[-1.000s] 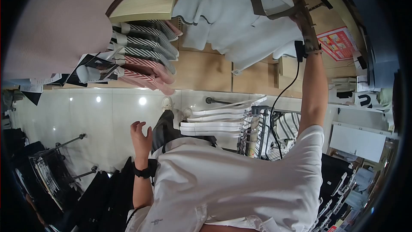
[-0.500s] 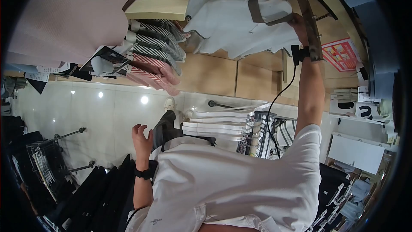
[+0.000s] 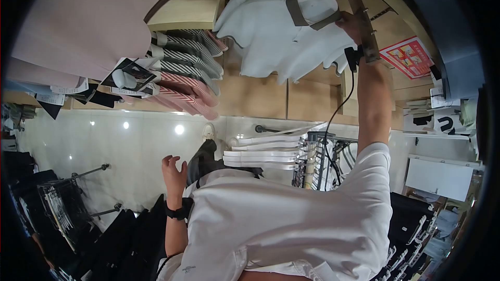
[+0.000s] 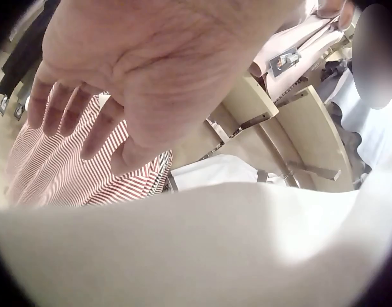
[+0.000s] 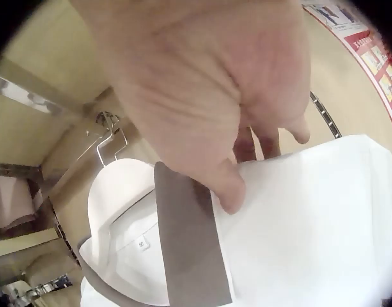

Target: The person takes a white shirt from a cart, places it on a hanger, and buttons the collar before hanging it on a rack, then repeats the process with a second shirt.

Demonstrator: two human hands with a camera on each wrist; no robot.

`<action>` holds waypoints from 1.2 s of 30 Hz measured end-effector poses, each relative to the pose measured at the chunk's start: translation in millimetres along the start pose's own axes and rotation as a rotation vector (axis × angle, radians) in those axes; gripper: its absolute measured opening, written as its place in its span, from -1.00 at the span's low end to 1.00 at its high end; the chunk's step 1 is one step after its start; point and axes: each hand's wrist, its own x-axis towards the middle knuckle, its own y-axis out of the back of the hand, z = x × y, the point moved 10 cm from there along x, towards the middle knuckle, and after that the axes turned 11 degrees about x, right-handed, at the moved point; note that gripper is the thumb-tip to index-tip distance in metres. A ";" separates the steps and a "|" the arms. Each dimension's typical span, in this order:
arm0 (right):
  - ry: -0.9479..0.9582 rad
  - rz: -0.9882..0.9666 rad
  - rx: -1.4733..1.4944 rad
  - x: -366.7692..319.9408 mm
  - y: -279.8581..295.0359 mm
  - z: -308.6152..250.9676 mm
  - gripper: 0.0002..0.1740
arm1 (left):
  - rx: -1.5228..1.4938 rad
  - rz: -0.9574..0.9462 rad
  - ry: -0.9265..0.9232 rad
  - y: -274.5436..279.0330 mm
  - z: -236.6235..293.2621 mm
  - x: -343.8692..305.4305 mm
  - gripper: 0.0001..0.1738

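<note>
White shirts with grey-brown collars hang beside a dark rail at the top of the head view. My right hand grips the front shirt at its shoulder beside the collar. In the right wrist view its thumb lies on the front of the cloth, while the other fingers go behind it. A white hanger with a metal hook fills the neck of that shirt. My left hand is raised over the floor with relaxed fingers and holds nothing.
Striped shirts in grey and pink hang left of the white ones. A red-and-white sign stands at the right. White hangers line a floor rack ahead of my body. A black cable runs down from my right wrist.
My right hand and the white shirts have moved a little left relative to the rail, and more of the hand shows. A tag below the shirts has gone from sight. The left hand stays raised.
</note>
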 end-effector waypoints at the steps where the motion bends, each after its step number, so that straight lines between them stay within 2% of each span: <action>1: 0.072 0.091 -0.142 -4.3 9.8 -7.1 -0.46 | 0.003 0.008 -0.010 0.6 -1.6 -2.7 -0.65; 2: 0.074 0.230 -0.365 -22.0 21.5 -36.5 -0.36 | 0.005 -0.001 -0.002 -1.5 -5.8 -5.4 -0.65; 3: -0.020 0.143 -0.451 -30.2 19.6 -49.8 -0.21 | 0.005 -0.007 0.001 -4.5 -8.9 -6.2 -0.66; 5: 0.111 0.382 0.326 -44.6 33.3 -26.3 -0.13 | 0.004 -0.004 -0.021 -7.0 -10.0 -9.3 -0.66; 6: 0.048 0.282 -0.119 -46.9 34.3 -16.5 -0.10 | -0.002 -0.024 -0.026 -10.6 -8.7 -8.4 -0.66; 8: -0.164 0.179 -0.649 -48.5 32.7 60.7 -0.21 | -0.001 -0.059 -0.081 -18.1 -6.1 -9.1 -0.67; 9: -0.088 0.323 -0.441 -89.8 44.4 26.5 -0.14 | -0.006 -0.069 -0.127 -25.5 -0.5 -7.6 -0.68; 10: -0.148 0.508 -0.105 -136.7 58.1 -17.7 -0.15 | -0.036 -0.120 -0.117 -33.9 2.4 -6.4 -0.69; 11: -0.130 0.549 -0.059 -166.1 53.8 -26.3 -0.18 | -0.043 -0.146 -0.182 -37.5 13.1 -6.8 -0.69; 12: -0.138 0.473 -0.049 -194.2 46.7 -46.3 -0.22 | -0.044 -0.184 -0.196 -43.6 20.7 -4.7 -0.69; 13: -0.280 0.254 0.072 -230.7 39.1 -94.9 -0.26 | -0.044 -0.217 -0.206 -49.8 28.4 -1.0 -0.70; 14: -0.208 0.263 -0.011 -268.3 25.5 -85.2 -0.28 | -0.066 -0.250 -0.238 -55.3 37.6 2.4 -0.70; 15: -0.208 0.161 0.020 -308.2 11.6 -93.3 -0.27 | -0.070 -0.269 -0.286 -59.6 47.7 5.4 -0.70; 16: -0.042 0.076 -0.056 -347.2 3.6 -126.8 -0.26 | -0.089 -0.294 -0.328 -65.3 58.2 10.0 -0.71; 17: -0.205 -0.027 -0.024 -396.2 -17.5 -113.5 -0.27 | -0.108 -0.318 -0.365 -70.8 67.3 14.1 -0.71; 19: -0.455 -0.147 0.081 -475.0 -24.5 -151.6 -0.23 | -0.104 -0.356 -0.423 -81.5 88.0 23.0 -0.71; 21: -0.685 -0.036 0.056 -557.8 -38.9 -158.2 -0.19 | -0.110 -0.414 -0.510 -87.6 109.4 28.6 -0.70; 24: -0.892 0.087 0.029 -642.8 -79.4 -189.7 -0.13 | -0.128 -0.461 -0.583 -96.1 133.3 32.3 -0.70; 25: -0.939 0.140 0.021 -661.2 -93.3 -199.4 -0.12 | -0.137 -0.469 -0.617 -97.0 140.2 32.5 -0.70; 27: -1.025 0.103 0.093 -676.2 -126.8 -216.4 -0.08 | -0.145 -0.473 -0.693 -99.7 143.4 30.4 -0.69; 30: -0.909 0.261 -0.154 -674.8 -140.0 -242.7 -0.01 | -0.166 -0.520 -0.721 -103.7 135.8 20.3 -0.69; 31: -0.912 0.267 -0.163 -679.2 -148.5 -235.1 -0.01 | -0.168 -0.534 -0.722 -104.1 129.4 16.3 -0.68; 34: -0.945 0.376 -0.156 -691.9 -158.0 -214.5 -0.09 | -0.157 -0.550 -0.710 -106.8 102.7 3.9 -0.68; 36: -1.055 0.403 -0.140 -696.9 -155.0 -198.7 -0.38 | -0.132 -0.579 -0.676 -113.4 79.0 -0.6 -0.68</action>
